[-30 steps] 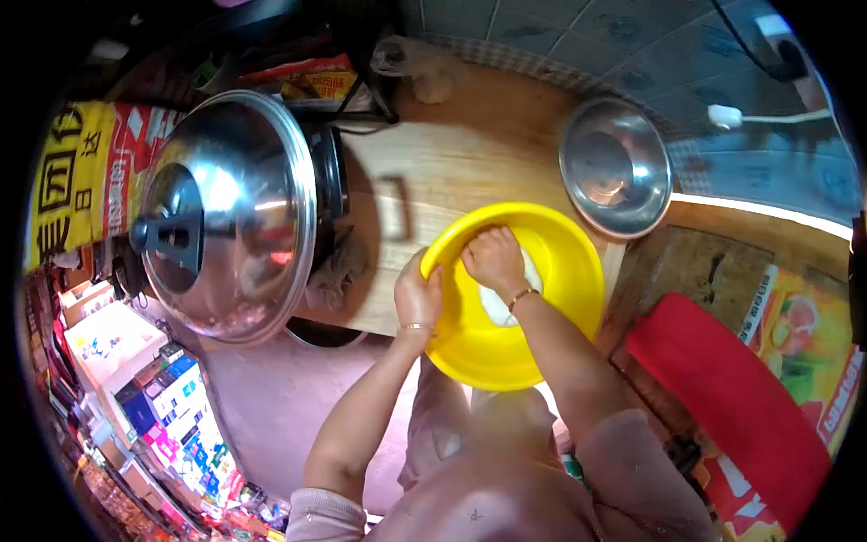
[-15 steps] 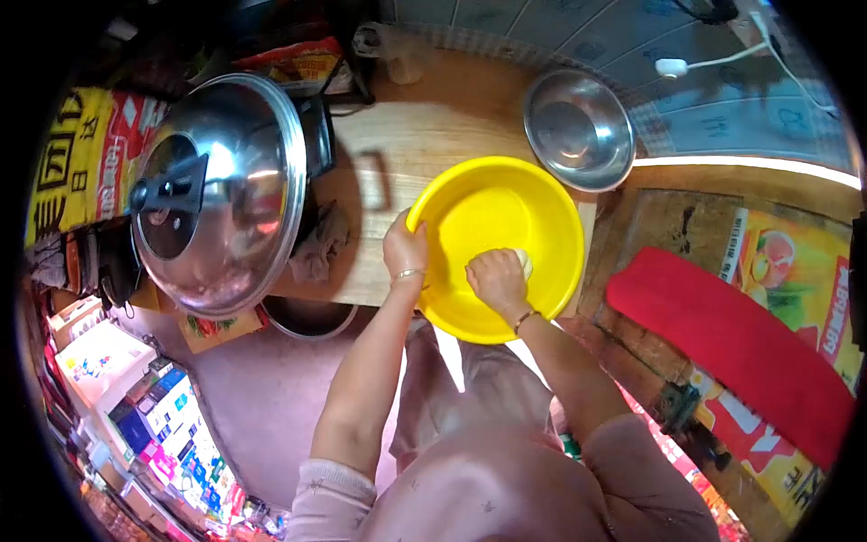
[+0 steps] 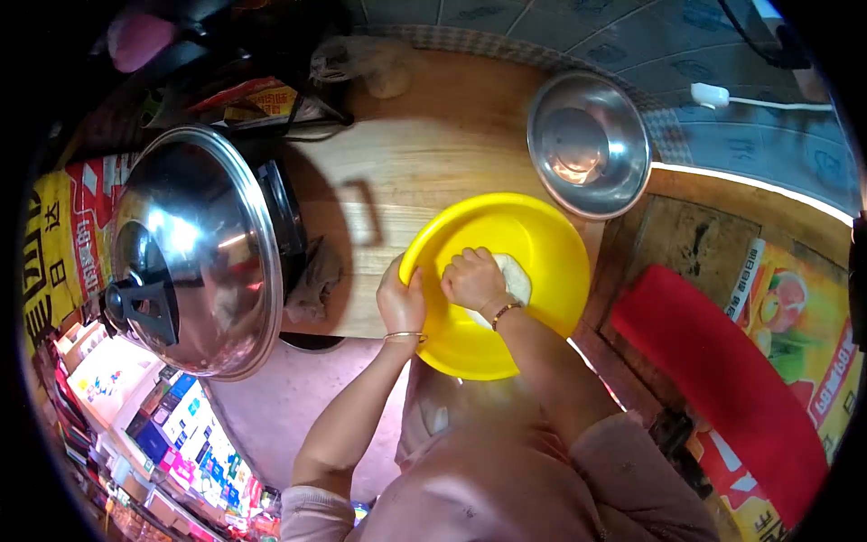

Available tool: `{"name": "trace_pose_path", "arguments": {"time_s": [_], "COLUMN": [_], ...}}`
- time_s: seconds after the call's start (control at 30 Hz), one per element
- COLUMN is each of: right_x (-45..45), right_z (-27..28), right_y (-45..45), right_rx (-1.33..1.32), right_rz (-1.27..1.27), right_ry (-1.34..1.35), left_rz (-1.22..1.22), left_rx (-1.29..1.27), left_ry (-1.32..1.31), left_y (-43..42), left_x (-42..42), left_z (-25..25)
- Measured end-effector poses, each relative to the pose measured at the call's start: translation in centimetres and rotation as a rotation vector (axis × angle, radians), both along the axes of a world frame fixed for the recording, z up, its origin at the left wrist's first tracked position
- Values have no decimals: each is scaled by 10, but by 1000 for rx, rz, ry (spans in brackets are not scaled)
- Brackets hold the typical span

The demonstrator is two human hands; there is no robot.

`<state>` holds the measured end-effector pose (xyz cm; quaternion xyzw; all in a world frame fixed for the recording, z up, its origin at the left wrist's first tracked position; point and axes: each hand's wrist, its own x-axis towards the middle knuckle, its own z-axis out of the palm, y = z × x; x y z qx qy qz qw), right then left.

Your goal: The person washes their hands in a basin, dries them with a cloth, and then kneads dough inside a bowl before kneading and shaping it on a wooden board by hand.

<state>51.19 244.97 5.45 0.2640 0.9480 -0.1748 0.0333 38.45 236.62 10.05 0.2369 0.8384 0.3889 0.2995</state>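
Note:
A yellow basin [image 3: 555, 271] stands near the front edge of the wooden board. My left hand [image 3: 400, 303] grips its left rim, thumb inside and the other fingers out of sight on the outer wall. Inside the basin, white dough [image 3: 515, 278] lies on the bottom. My right hand [image 3: 476, 282] is a fist with its knuckles pressed on the dough, covering part of it; whether dough is pinched in the fingers is hidden.
At the left is a large pan with a shiny domed lid [image 3: 203, 257]. A steel bowl [image 3: 587, 144] sits at the back right of the wooden board [image 3: 415, 135]. A red cloth-like item [image 3: 713, 379] lies at the right, and a plastic bag [image 3: 384, 72] at the back.
Against half a second ago, my right fist is further up in the basin and the dough shows more widely around it. My left hand has stayed on the rim. The camera view has shifted.

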Motion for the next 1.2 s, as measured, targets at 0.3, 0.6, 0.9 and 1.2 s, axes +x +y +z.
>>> {"name": "trace_pose_path", "arguments": {"time_s": [0.3, 0.6, 0.9, 1.2], "right_x": [-4, 45, 59, 16], "right_z": [-10, 65, 29, 14], "right_y": [11, 0, -33, -22], "right_rx": [7, -192, 85, 83], "right_rz": [140, 125, 42, -91], "right_ry": [116, -212, 100, 71], "left_rz": [-8, 35, 53, 76], "left_rx": [51, 22, -35, 73], "left_ry": [123, 132, 33, -1], "left_y": [-6, 0, 6, -3], "left_x": [1, 1, 2, 5], "left_z": [-13, -15, 4, -7]}}
